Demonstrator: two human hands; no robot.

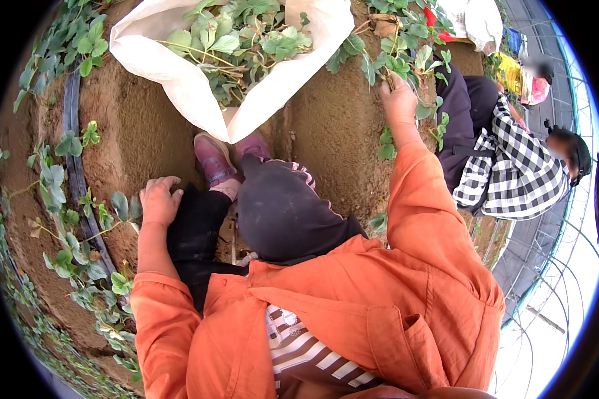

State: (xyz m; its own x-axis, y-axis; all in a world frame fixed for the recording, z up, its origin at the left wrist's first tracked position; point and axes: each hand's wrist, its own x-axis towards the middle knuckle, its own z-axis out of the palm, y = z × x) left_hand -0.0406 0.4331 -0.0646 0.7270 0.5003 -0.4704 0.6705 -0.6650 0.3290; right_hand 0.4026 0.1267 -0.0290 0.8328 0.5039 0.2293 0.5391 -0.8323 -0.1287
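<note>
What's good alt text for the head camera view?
An orange-sleeved right hand is at a leafy plant; the left hand is by a black trouser leg. Ahead, an open white sack holds green leaves; someone in checks is at right.

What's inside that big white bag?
Lots of green leaves are heaped inside the white bag, showing at its open top. They cover whatever lies deeper, so the bottom can't be seen.
</note>
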